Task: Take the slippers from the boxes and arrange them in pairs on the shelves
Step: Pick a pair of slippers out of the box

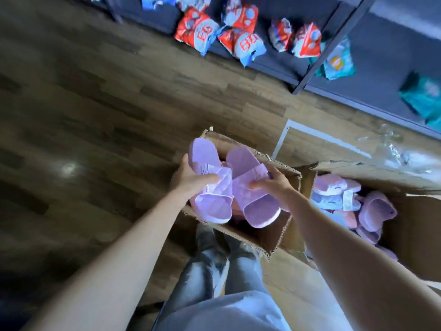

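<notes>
Two lilac slide slippers are held side by side above an open cardboard box [276, 237]. My left hand [191, 179] grips the left slipper [210, 199] across its strap. My right hand [272, 185] grips the right slipper [257, 206] at its strap. A second open box [415, 225] at the right holds several more lilac and pink slippers [377, 209]. The dark shelf [274, 60] runs along the top of the view.
Red-and-blue packaged goods [241, 39] lie on the low shelf, with teal packets [420, 96] further right. A dark shelf post [319, 63] stands between them. Clear plastic wrap [391, 151] lies on the wooden floor behind the boxes. My legs [224, 271] stand by the near box.
</notes>
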